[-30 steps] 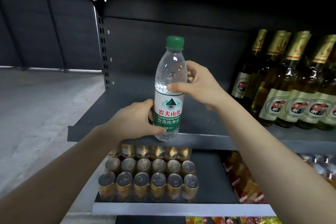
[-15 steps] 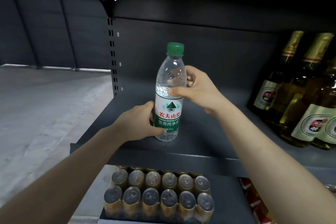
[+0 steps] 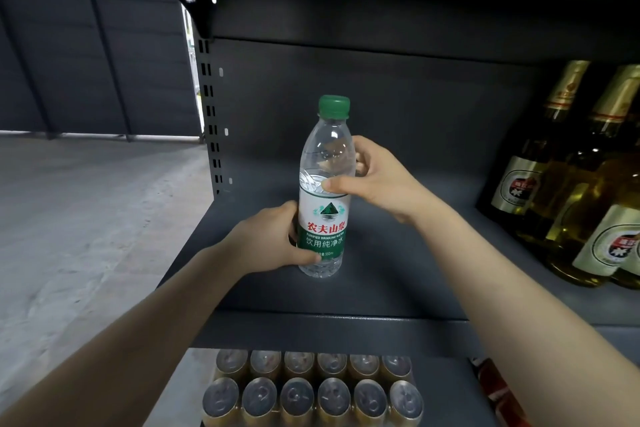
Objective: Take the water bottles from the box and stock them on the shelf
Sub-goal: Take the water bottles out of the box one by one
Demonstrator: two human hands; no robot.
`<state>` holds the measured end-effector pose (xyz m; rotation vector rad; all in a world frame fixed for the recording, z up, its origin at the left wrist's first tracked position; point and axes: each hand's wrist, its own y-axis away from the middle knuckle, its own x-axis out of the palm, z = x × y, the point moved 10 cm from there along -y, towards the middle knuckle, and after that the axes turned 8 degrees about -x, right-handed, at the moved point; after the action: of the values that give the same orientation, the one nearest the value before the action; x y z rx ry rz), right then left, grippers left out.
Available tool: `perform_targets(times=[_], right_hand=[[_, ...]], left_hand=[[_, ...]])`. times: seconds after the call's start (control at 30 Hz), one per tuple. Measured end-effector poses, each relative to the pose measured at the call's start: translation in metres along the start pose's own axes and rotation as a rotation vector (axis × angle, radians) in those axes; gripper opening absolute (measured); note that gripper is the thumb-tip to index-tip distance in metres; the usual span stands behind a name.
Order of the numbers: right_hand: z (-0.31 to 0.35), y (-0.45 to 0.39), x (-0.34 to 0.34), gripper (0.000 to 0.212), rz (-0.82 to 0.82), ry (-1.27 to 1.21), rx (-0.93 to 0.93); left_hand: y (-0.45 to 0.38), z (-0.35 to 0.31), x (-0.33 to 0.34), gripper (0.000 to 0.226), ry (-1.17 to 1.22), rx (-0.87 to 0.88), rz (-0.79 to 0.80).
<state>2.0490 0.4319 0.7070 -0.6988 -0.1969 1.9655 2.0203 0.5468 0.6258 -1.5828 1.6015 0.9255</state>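
The water bottle (image 3: 325, 191) carries a wrap label, white above and green below. On the white part, under a small green mountain emblem, stands the brand in red characters: 农夫山泉. Across the top of the green band runs a thin line of white capitals, "PURIFIED DRINKING WATER", and below it, in larger white characters, 饮用纯净水. At the label's lower edge the volume reads "550ml"; the characters before it are partly covered by a thumb.

The beer bottles (image 3: 568, 184) at the right bear cream oval labels with a red and dark emblem; their lettering is too blurred to read. The can tops (image 3: 311, 388) below show no legible print.
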Motion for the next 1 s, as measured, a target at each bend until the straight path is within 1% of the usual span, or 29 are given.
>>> perform_targets(times=[0.07,0.13,0.33,0.53,0.77,1.0], right_hand=[[0.002,0.001,0.001,0.046,0.029,0.047,0.002],[0.005,0.003,0.002,0.045,0.044,0.082,0.001],[0.004,0.009,-0.007,0.043,-0.042,0.038,0.021],[0.002,0.002,-0.009,0.039,-0.066,0.058,0.008],[-0.006,-0.016,-0.002,0.039,-0.058,0.057,0.022],[-0.01,-0.04,0.009,0.044,-0.056,0.109,0.016]], left_hand=[[-0.001,0.0,0.001,0.062,0.018,0.012,0.012],[-0.002,0.001,0.002,0.063,0.033,0.019,0.016],[0.001,0.003,0.008,0.059,0.055,-0.024,-0.05],[-0.003,0.01,0.017,0.059,0.208,-0.066,-0.09],[-0.017,0.022,0.013,0.058,0.234,-0.094,-0.092],[-0.029,0.037,0.002,0.068,0.264,-0.135,-0.095]])
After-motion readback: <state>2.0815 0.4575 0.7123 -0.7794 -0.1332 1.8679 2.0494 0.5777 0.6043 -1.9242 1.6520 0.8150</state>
